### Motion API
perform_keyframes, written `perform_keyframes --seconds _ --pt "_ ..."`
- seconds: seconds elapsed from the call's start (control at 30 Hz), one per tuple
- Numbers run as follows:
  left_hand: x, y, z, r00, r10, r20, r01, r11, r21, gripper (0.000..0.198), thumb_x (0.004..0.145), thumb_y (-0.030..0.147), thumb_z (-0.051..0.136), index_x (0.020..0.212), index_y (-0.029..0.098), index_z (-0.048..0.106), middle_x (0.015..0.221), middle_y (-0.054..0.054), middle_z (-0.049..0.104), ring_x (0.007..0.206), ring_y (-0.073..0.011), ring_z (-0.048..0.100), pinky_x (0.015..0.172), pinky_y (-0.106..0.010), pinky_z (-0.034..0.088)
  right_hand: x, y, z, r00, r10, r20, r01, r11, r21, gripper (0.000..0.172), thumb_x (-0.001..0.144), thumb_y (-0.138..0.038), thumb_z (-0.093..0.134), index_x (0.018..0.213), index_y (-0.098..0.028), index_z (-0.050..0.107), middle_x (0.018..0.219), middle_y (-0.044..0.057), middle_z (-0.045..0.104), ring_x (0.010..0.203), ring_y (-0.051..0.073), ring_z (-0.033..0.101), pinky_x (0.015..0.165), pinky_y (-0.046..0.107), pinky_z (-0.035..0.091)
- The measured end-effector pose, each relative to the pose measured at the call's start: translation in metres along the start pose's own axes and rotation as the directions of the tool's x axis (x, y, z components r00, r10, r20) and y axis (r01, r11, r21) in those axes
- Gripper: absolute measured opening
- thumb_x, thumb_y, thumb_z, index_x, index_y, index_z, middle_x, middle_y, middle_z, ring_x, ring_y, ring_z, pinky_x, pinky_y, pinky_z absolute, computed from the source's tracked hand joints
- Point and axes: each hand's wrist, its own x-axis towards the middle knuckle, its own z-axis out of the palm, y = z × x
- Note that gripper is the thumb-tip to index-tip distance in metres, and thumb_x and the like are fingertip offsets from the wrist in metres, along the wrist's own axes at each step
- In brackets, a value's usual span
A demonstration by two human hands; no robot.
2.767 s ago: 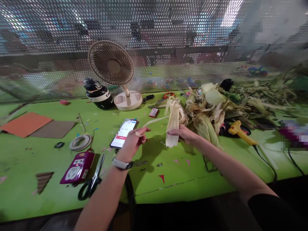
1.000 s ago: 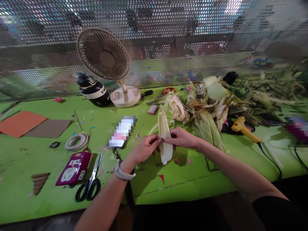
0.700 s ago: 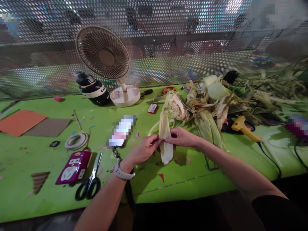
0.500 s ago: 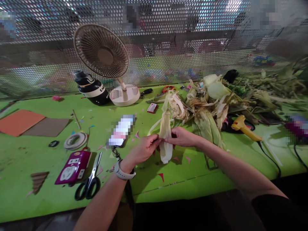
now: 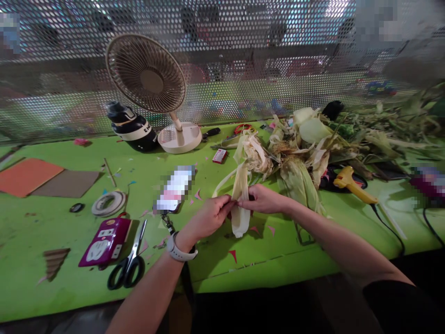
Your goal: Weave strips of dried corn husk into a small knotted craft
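Note:
A pale dry corn husk (image 5: 240,197) stands upright over the green table (image 5: 69,287), pinched between both hands. My left hand (image 5: 209,216), with a white watch on the wrist, grips its left edge with closed fingers. My right hand (image 5: 263,200) pinches the same husk from the right side. A thin strip of husk curls off to the left. Behind the hands lies a pile of corn cobs and husks (image 5: 299,157).
A phone (image 5: 175,189), scissors (image 5: 128,265), a purple power strip (image 5: 104,241), a tape roll (image 5: 108,202), a desk fan (image 5: 149,81), a black-and-white bottle (image 5: 130,126), orange and brown card sheets (image 5: 45,178) and a yellow glue gun (image 5: 352,185) lie on the table. A perforated metal screen closes the far side.
My left hand, earlier held apart with a thin strip, has come to the husk and now pinches it together with my right hand. The husk has sunk slightly toward the table.

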Motion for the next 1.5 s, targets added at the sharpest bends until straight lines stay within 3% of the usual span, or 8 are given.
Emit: perform_keyframes --seconds 0.17,0.33,0.67,0.93,1.17,1.27,1.4,1.5 --pt "0.001 0.001 0.005 0.993 0.061 -0.098 -0.046 0.988 0.148 0.024 0.092 0.030 0.036 0.074 0.020 0.048 0.069 -0.002 0.057 0.062 -0.0152 0.053 0.059 -0.027 0.038 0.001 -0.004 0.006 0.989 -0.048 -0.140 0.003 0.953 -0.304 0.024 0.081 -0.025 0.051 0.060 -0.014 0.054 0.053 -0.003 0.047 0.048 0.006 0.036 0.048 0.020 0.027" --pt "0.002 -0.001 0.010 0.994 0.054 -0.097 -0.028 0.968 0.250 0.019 0.092 0.023 0.037 0.077 0.020 0.049 0.071 -0.003 0.060 0.063 -0.0166 0.055 0.059 -0.028 0.037 0.003 -0.002 0.016 0.977 -0.109 -0.182 -0.008 0.836 -0.548 0.021 0.080 -0.025 0.049 0.065 -0.014 0.057 0.061 0.002 0.054 0.051 0.008 0.036 0.052 0.024 0.024" --pt "0.003 -0.001 0.022 0.973 0.140 -0.182 -0.082 0.953 0.291 0.019 0.092 0.024 0.036 0.083 0.019 0.051 0.079 -0.007 0.061 0.068 -0.0181 0.056 0.061 -0.029 0.038 0.003 -0.007 0.024 0.961 -0.067 -0.269 -0.132 0.741 -0.659 0.021 0.079 -0.027 0.047 0.071 -0.012 0.060 0.066 0.006 0.058 0.050 0.010 0.037 0.050 0.027 0.016" --pt "0.002 0.006 0.004 0.961 0.149 -0.231 -0.175 0.979 -0.100 0.023 0.091 0.031 0.044 0.077 0.017 0.056 0.079 -0.003 0.056 0.074 -0.0148 0.052 0.068 -0.026 0.042 0.009 0.002 0.009 0.889 -0.001 -0.458 -0.180 0.919 -0.350 0.015 0.075 -0.022 0.053 0.062 -0.016 0.050 0.057 -0.001 0.050 0.050 0.008 0.037 0.050 0.021 0.023" --pt "-0.010 0.019 0.000 0.965 0.165 -0.203 -0.252 0.791 -0.557 0.021 0.092 0.028 0.047 0.085 0.016 0.063 0.086 -0.006 0.069 0.090 -0.0181 0.064 0.090 -0.036 0.046 0.012 0.017 -0.005 0.846 0.006 -0.534 -0.180 0.945 -0.275 0.007 0.071 -0.015 0.052 0.066 -0.016 0.056 0.056 -0.002 0.054 0.052 0.010 0.047 0.052 0.020 0.028" --pt "-0.020 0.024 -0.002 0.967 0.192 -0.165 -0.252 0.653 -0.715 0.017 0.091 0.025 0.049 0.083 0.018 0.061 0.069 -0.002 0.069 0.063 -0.0143 0.066 0.073 -0.033 0.054 0.012 0.025 -0.013 0.798 -0.026 -0.601 -0.185 0.940 -0.286 0.008 0.069 -0.014 0.054 0.071 -0.016 0.061 0.065 0.002 0.060 0.061 0.014 0.053 0.057 0.021 0.032" --pt "-0.039 0.023 -0.009 0.954 0.287 0.084 -0.094 0.556 -0.826 0.017 0.089 0.025 0.051 0.078 0.018 0.062 0.059 -0.002 0.068 0.048 -0.0147 0.064 0.049 -0.026 0.052 0.012 0.034 -0.026 0.742 0.000 -0.670 -0.221 0.944 -0.245 0.010 0.068 -0.013 0.053 0.074 -0.014 0.062 0.067 0.004 0.062 0.061 0.016 0.055 0.059 0.023 0.036" --pt "-0.051 0.012 -0.023 0.885 0.465 0.008 -0.242 0.473 -0.847 0.031 0.076 0.045 0.064 0.056 0.021 0.060 0.046 0.001 0.062 0.042 -0.0139 0.062 0.044 -0.023 0.050 0.011 0.037 -0.033 0.705 0.036 -0.709 -0.241 0.951 -0.191 0.008 0.071 -0.018 0.053 0.071 -0.013 0.060 0.063 0.005 0.060 0.056 0.015 0.053 0.054 0.023 0.035"
